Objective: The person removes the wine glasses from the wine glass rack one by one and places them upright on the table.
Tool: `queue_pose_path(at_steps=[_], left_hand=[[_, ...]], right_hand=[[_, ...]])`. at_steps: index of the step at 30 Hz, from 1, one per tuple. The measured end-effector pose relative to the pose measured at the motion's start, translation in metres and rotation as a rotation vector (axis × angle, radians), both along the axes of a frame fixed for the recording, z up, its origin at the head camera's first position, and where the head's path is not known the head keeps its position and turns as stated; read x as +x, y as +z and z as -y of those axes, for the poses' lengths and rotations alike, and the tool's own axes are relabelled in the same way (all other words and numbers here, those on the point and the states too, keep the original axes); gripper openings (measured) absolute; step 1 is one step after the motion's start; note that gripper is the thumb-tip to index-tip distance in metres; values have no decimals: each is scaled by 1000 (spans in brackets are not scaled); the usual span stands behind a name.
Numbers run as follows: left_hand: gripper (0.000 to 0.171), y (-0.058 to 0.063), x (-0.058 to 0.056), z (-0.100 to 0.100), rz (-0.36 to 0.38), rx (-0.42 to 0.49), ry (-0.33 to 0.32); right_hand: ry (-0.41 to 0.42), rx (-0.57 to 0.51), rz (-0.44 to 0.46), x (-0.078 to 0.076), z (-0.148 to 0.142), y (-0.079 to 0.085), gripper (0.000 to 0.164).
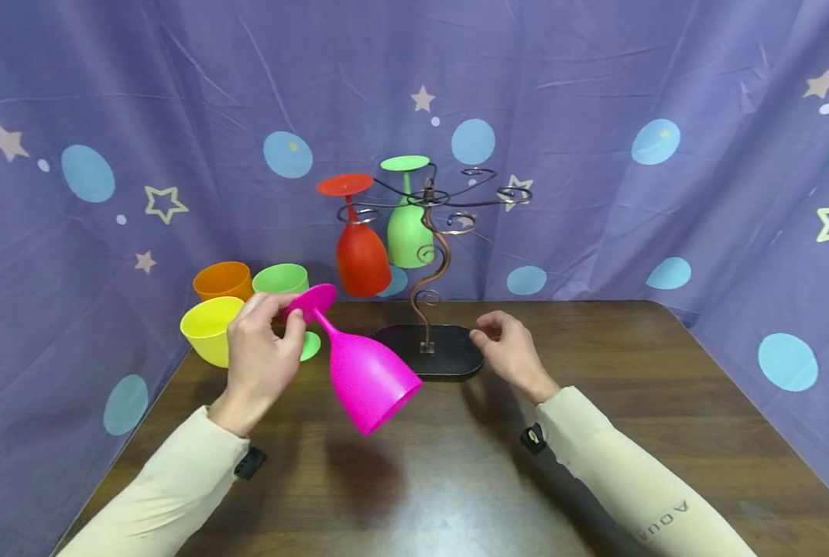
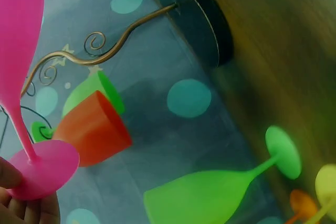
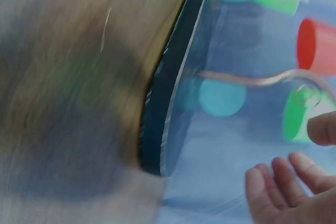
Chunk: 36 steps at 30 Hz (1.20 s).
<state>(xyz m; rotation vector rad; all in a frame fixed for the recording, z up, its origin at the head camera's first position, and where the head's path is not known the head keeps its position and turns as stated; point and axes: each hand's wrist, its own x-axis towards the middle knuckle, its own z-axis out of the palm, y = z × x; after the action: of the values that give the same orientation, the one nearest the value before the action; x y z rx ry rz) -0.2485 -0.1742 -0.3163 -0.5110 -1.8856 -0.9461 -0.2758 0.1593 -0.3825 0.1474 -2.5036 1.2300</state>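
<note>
My left hand (image 1: 264, 356) pinches the round foot of a pink plastic goblet (image 1: 372, 379), which hangs tilted, bowl down to the right, above the table. Beyond it stands a curly metal goblet rack (image 1: 443, 267) on a black oval base (image 1: 449, 362). A red goblet (image 1: 363, 259) and a light green goblet (image 1: 409, 236) hang upside down from its left arms. Beside the right end of the base is my right hand (image 1: 515, 356), holding nothing, its fingers loosely bent. The right wrist view shows a gap between thumb and fingers (image 3: 283, 182).
At the table's back left stand a yellow goblet (image 1: 208, 333), an orange goblet (image 1: 222, 280) and another green goblet (image 1: 282, 277), partly hidden by my left hand. A patterned purple curtain (image 1: 581, 77) hangs behind the wooden table (image 1: 630, 387). Several rack arms reach right and forward.
</note>
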Motion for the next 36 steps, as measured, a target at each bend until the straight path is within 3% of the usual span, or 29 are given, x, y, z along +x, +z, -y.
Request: queue_pose_path(at_steps=[5,8,13,18,25,31,36], left_hand=[[13,-13,-7,-3,144,57,9],[13,-22,-10,-6,332,117,10],[17,-38,-17,-13,675,245,3],[19,-54,-23,-20,849,396,-79],[22,-76,-22,-35,972,520,-201],[23,-93,-16,-50,1070,687,-376],[23,-101,-14,-56,1099,692,-444]], right_hand=[[119,8,-282,25,12,5,12],[199,57,-525,36,20,7,13],[339,171,-914,53,34,19,32],[485,328,-1184,68,46,36,37],[598,584,-1332,78,56,45,24],[610,686,-1307,76,57,39,16],[591,745,-1291,75,57,35,12]])
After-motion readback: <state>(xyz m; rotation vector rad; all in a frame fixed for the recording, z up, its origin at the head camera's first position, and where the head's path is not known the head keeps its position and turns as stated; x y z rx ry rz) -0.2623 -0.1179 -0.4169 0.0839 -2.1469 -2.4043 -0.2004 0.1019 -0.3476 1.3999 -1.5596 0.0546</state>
